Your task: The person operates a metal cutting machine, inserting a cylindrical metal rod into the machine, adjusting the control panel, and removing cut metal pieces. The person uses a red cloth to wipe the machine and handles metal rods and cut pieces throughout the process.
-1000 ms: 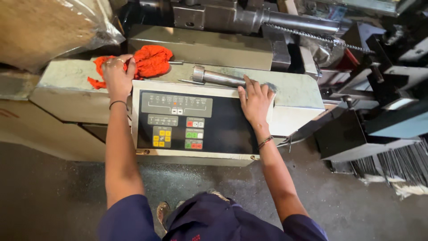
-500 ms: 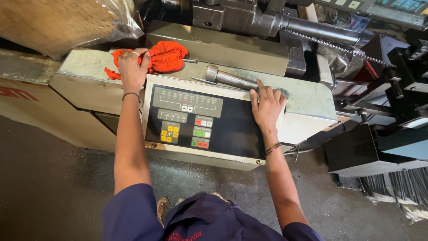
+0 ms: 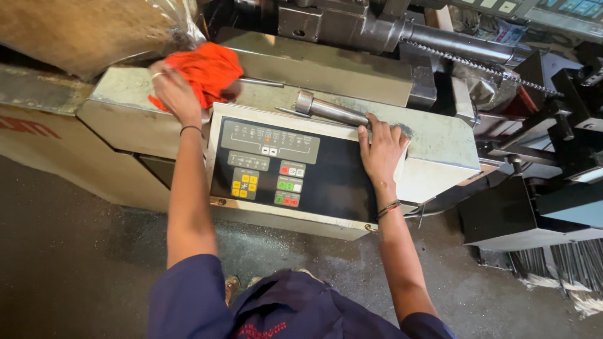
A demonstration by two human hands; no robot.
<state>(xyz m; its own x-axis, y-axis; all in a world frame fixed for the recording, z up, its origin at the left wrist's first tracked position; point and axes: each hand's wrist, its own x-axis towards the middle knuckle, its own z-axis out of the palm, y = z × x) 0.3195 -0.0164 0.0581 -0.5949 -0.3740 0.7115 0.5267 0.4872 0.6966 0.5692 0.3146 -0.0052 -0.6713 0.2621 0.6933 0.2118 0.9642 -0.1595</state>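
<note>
A crumpled bright-orange rag point(image 3: 207, 72) was bunched in the left hand point(image 3: 174, 95), clamped against the machine's grey top at far left. The right hand point(image 3: 382, 152) lay open, fingers spread, beside a metal cylinder point(image 3: 331, 110) above the control panel point(image 3: 289, 166).

Two hands point(image 3: 176, 94), one orange rag point(image 3: 210, 72), one control panel point(image 3: 326, 176), one metal cylinder point(image 3: 330, 110).

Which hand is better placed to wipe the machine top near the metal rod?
Probably the left hand: it already holds the orange cloth. The right hand lies empty and flat on the panel edge beside the metal rod.
</note>
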